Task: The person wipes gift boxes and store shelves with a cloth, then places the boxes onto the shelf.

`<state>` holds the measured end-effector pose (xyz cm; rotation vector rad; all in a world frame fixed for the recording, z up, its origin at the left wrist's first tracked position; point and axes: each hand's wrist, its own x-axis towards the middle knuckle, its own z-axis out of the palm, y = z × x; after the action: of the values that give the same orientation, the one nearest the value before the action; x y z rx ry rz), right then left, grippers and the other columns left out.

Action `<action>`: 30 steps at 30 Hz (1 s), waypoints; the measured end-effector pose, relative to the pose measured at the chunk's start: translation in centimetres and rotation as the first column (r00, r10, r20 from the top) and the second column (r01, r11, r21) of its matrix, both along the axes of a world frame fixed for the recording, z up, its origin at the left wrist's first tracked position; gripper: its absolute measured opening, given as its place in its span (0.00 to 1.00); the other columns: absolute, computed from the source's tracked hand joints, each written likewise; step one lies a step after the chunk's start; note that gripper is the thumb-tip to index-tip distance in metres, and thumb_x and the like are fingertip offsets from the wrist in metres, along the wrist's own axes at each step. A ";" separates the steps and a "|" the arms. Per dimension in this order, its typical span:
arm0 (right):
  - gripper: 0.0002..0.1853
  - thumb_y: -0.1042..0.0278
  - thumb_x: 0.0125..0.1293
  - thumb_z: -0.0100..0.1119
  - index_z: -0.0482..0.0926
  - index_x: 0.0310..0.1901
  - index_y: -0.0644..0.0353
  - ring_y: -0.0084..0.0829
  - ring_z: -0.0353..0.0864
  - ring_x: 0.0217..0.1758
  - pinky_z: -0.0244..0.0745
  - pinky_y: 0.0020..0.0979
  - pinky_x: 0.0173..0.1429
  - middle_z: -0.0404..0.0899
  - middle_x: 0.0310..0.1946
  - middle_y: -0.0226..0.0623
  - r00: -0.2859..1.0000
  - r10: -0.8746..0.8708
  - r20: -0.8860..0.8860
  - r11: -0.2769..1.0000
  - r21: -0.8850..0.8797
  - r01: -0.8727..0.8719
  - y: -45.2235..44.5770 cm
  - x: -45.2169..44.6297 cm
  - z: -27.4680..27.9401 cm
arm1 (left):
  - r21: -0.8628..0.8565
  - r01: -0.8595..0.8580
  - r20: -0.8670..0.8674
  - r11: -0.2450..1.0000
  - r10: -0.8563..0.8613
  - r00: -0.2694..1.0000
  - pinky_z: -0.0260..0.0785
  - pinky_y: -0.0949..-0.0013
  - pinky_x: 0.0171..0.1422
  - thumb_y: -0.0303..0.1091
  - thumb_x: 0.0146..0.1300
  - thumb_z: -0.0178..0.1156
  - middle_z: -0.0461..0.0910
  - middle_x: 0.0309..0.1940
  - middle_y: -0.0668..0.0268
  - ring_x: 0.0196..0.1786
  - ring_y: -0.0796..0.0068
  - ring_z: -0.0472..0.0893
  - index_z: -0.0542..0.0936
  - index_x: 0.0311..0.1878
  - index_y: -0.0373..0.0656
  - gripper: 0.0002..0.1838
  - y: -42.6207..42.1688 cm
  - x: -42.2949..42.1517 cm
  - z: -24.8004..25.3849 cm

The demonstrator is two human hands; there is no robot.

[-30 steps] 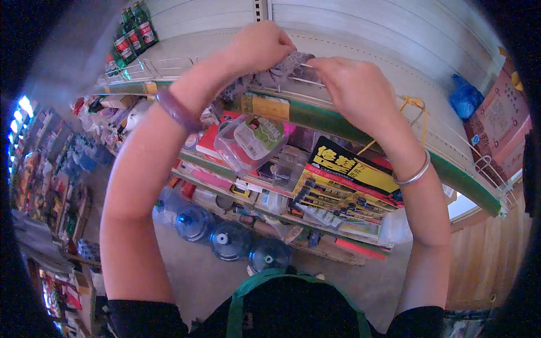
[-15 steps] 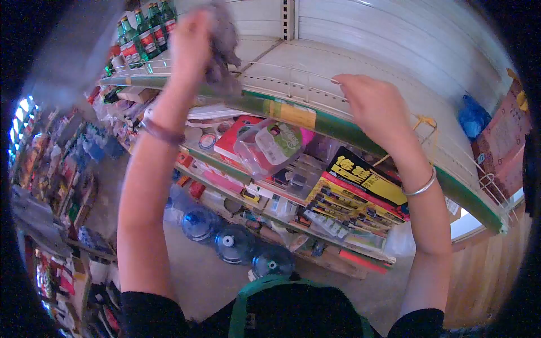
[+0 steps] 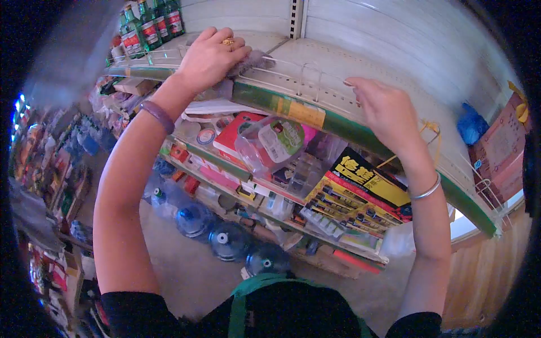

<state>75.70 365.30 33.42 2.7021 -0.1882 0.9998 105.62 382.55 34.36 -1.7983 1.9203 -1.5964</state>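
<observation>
My left hand (image 3: 213,59) presses a crumpled grey cloth (image 3: 252,62) onto the front edge of the upper shelf (image 3: 344,65), over the wire guard rail (image 3: 301,76). Its fingers are bent around the cloth, and part of the cloth hangs down over the green shelf edge. My right hand (image 3: 386,110) is at the same rail farther right, fingers curled with the tips at the top wire. Its thumb is mostly hidden. A yellow tie (image 3: 431,125) is fastened to the rail just beyond that hand.
Green glass bottles (image 3: 149,28) stand at the shelf's left end. A blue plastic bag (image 3: 472,124) and a pink box (image 3: 501,152) are at the right. Below are a clear plastic tub (image 3: 267,143), a yellow-black product card (image 3: 360,191) and several blue water jugs (image 3: 228,241).
My left hand has come down and right with the grey cloth, from above the shelf onto its front rail. The right hand stays at the rail. The view has shifted slightly.
</observation>
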 end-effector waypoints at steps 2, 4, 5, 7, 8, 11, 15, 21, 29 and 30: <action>0.13 0.68 0.62 0.48 0.78 0.45 0.56 0.44 0.81 0.35 0.77 0.41 0.39 0.81 0.36 0.42 0.998 0.047 0.036 0.999 -0.021 -0.046 0.0 0.0 -0.1 | -0.064 -0.016 -0.099 0.998 0.010 0.995 0.69 0.61 0.49 0.33 0.54 0.56 0.79 0.41 0.69 0.48 0.65 0.75 0.79 0.49 0.49 0.16 0.3 -0.7 -0.5; 0.13 0.68 0.62 0.48 0.78 0.46 0.56 0.44 0.81 0.35 0.77 0.41 0.38 0.81 0.36 0.42 0.995 0.080 0.058 0.997 -0.018 -0.079 0.0 -0.1 -0.1 | -0.154 -0.016 -0.268 0.988 -0.026 0.963 0.70 0.62 0.47 0.34 0.56 0.57 0.79 0.40 0.68 0.47 0.64 0.76 0.80 0.47 0.50 0.14 0.6 -1.4 -1.2; 0.13 0.69 0.62 0.47 0.78 0.46 0.56 0.44 0.81 0.35 0.77 0.42 0.38 0.81 0.36 0.42 0.994 0.088 0.064 0.996 -0.005 -0.088 0.0 -0.2 -0.1 | -0.213 -0.012 -0.381 0.977 -0.072 0.922 0.71 0.62 0.46 0.35 0.57 0.58 0.79 0.40 0.67 0.46 0.63 0.77 0.81 0.45 0.50 0.12 0.6 -1.5 -1.6; 0.13 0.69 0.62 0.47 0.78 0.46 0.56 0.44 0.81 0.35 0.77 0.42 0.38 0.81 0.36 0.42 0.995 0.082 0.059 0.997 0.009 -0.083 0.1 -0.2 -0.3 | -0.359 0.014 -0.550 0.933 -0.223 0.805 0.72 0.62 0.45 0.38 0.61 0.58 0.79 0.38 0.61 0.42 0.56 0.79 0.82 0.43 0.47 0.10 0.7 -0.3 -2.3; 0.13 0.69 0.62 0.47 0.78 0.46 0.56 0.44 0.81 0.35 0.77 0.42 0.38 0.81 0.36 0.42 0.996 0.070 0.050 0.997 0.008 -0.070 0.1 -0.2 -0.3 | -0.487 -0.075 -0.604 0.870 -0.273 0.749 0.73 0.63 0.44 0.37 0.63 0.57 0.81 0.37 0.58 0.38 0.60 0.80 0.82 0.45 0.44 0.12 0.7 2.1 -2.8; 0.13 0.68 0.62 0.47 0.78 0.46 0.56 0.45 0.81 0.35 0.77 0.42 0.38 0.81 0.36 0.42 0.999 0.033 0.036 0.999 0.007 -0.033 0.3 0.0 -0.2 | -0.781 -0.287 -0.590 0.555 -0.806 0.046 0.72 0.68 0.43 0.33 0.61 0.58 0.82 0.36 0.62 0.36 0.72 0.80 0.80 0.44 0.39 0.11 2.9 3.4 -1.8; 0.13 0.67 0.62 0.48 0.78 0.45 0.56 0.45 0.81 0.35 0.77 0.42 0.37 0.81 0.35 0.42 0.998 0.009 0.055 1.000 -0.022 -0.007 0.1 0.5 -0.3 | -0.766 -0.112 -0.586 0.633 -0.617 0.525 0.71 0.68 0.46 0.29 0.56 0.61 0.81 0.37 0.62 0.39 0.70 0.79 0.81 0.38 0.41 0.07 1.7 -1.1 -4.2; 0.12 0.65 0.63 0.48 0.79 0.44 0.54 0.45 0.81 0.34 0.77 0.42 0.36 0.81 0.36 0.42 0.998 -0.002 0.063 1.000 -0.012 0.003 0.4 0.4 -0.2 | -0.585 0.211 -0.502 0.783 -0.554 0.665 0.73 0.65 0.44 0.25 0.51 0.64 0.79 0.37 0.59 0.39 0.59 0.80 0.82 0.36 0.39 0.08 -4.0 -8.9 -6.8; 0.11 0.65 0.63 0.50 0.79 0.44 0.52 0.44 0.81 0.33 0.77 0.42 0.35 0.81 0.33 0.40 0.997 -0.006 0.077 1.000 0.012 0.006 0.5 0.2 -0.4 | -0.446 -0.085 -0.541 0.891 -0.193 0.818 0.73 0.60 0.39 0.33 0.54 0.61 0.78 0.37 0.63 0.36 0.58 0.79 0.84 0.36 0.47 0.07 -1.9 -6.8 -5.3; 0.10 0.65 0.63 0.50 0.79 0.43 0.52 0.44 0.81 0.33 0.76 0.42 0.35 0.81 0.33 0.40 0.997 -0.007 0.083 1.000 0.021 0.005 0.6 0.3 -0.3 | -0.435 -0.087 -0.533 0.896 -0.178 0.827 0.73 0.60 0.39 0.33 0.53 0.61 0.78 0.36 0.62 0.36 0.58 0.79 0.84 0.35 0.47 0.07 -1.9 -6.8 -5.3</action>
<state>76.02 365.88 33.13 2.6784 -0.2232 1.1153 98.77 380.66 29.06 -2.6931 1.9045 -1.7760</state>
